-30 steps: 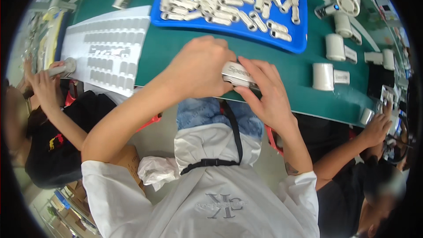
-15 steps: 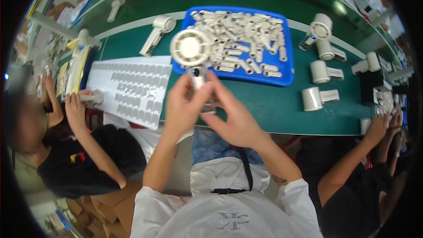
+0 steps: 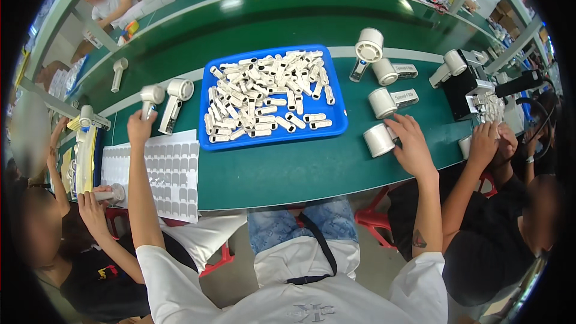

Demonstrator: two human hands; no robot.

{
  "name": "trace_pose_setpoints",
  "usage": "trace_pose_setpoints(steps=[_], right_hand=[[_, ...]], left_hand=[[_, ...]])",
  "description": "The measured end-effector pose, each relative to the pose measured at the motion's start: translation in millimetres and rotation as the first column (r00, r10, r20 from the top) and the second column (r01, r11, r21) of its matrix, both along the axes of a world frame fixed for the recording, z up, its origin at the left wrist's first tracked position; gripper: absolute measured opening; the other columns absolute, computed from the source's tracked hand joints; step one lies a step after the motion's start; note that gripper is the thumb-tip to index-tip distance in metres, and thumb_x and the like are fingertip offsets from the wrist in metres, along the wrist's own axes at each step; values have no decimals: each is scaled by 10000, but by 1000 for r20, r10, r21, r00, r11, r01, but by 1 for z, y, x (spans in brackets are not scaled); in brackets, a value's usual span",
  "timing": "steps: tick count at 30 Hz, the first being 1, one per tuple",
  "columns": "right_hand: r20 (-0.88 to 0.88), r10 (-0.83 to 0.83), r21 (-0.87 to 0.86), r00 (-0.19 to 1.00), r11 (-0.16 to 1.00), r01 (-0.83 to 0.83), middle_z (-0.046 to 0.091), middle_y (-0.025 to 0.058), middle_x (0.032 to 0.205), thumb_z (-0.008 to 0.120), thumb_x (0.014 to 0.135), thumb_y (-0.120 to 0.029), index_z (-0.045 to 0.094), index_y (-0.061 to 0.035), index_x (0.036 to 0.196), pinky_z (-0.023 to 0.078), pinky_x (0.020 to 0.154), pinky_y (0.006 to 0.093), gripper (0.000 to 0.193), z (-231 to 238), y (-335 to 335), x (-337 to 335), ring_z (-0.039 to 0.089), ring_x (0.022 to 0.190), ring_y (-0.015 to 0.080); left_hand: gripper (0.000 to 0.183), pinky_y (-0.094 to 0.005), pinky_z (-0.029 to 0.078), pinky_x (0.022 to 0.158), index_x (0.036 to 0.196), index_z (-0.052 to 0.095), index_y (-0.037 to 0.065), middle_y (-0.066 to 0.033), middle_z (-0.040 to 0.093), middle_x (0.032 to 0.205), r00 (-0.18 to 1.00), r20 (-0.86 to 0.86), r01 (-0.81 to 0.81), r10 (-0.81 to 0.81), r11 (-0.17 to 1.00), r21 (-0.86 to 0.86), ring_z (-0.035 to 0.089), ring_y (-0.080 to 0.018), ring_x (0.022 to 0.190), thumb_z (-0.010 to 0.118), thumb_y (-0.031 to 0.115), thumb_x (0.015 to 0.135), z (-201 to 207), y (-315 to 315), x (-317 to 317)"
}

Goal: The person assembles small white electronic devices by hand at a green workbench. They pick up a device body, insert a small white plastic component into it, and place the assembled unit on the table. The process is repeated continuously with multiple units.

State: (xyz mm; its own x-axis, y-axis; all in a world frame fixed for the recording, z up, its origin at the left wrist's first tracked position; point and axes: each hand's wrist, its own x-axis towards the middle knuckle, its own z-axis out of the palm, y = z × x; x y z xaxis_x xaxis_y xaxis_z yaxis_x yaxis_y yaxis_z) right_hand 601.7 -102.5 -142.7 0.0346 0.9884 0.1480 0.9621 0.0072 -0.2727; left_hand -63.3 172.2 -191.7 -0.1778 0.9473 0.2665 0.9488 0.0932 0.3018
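Note:
My left hand (image 3: 140, 126) is stretched far to the left and grips the handle of a white hand-held fan (image 3: 150, 97) standing beside a second fan (image 3: 174, 101) on the green table (image 3: 282, 171). My right hand (image 3: 410, 140) reaches to the right and rests with spread fingers against a white round fan unit (image 3: 379, 140) lying on its side. Between my hands sits a blue tray (image 3: 333, 126) filled with several small white plastic handle parts (image 3: 264, 97).
A white sheet of grey stickers (image 3: 162, 177) lies at the left table edge. More white fans (image 3: 368, 48) and round units (image 3: 384, 102) stand at the right. A person on my left holds a fan; a person on my right works beside a black machine (image 3: 465, 93).
My hands were together in front of the tray on one fan; they have since spread apart, the left carrying the fan to the far left and the right reaching to a unit on the right.

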Motion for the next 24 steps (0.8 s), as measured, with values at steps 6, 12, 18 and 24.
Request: trace_pose_setpoints(steps=[6,12,18,24], right_hand=[[-186,123,-62,975,989,-137,645,155,1061,747,719,-30,654,-34,1138,486,916,423,429,39,-3,-9,606,1041,347],[-548,394,-59,738,862,-504,701,170,1050,834,760,-248,651,-31,1149,528,835,411,482,37,14,-91,683,971,332],[-487,589,17,645,745,-667,691,165,1098,707,890,-251,681,-19,1126,520,862,426,332,3,38,-140,657,999,360],[-394,585,223,709,809,-544,680,148,1061,669,906,-182,707,1,1070,498,900,422,247,-13,47,-145,635,987,333]], left_hand=[[426,-416,522,904,1114,704,-9,-197,709,1061,972,58,162,-226,833,529,676,-337,993,787,278,811,36,-20,90],[236,-360,518,866,1006,732,60,-117,710,984,446,295,850,-845,503,158,661,-267,949,800,157,802,63,-94,281],[238,-411,499,873,1020,750,120,-80,658,955,349,216,932,-912,361,19,611,-296,991,785,145,786,24,-98,349],[169,-415,499,870,946,743,98,-79,664,945,451,183,891,-873,452,-43,624,-296,958,771,128,782,28,-88,349]])
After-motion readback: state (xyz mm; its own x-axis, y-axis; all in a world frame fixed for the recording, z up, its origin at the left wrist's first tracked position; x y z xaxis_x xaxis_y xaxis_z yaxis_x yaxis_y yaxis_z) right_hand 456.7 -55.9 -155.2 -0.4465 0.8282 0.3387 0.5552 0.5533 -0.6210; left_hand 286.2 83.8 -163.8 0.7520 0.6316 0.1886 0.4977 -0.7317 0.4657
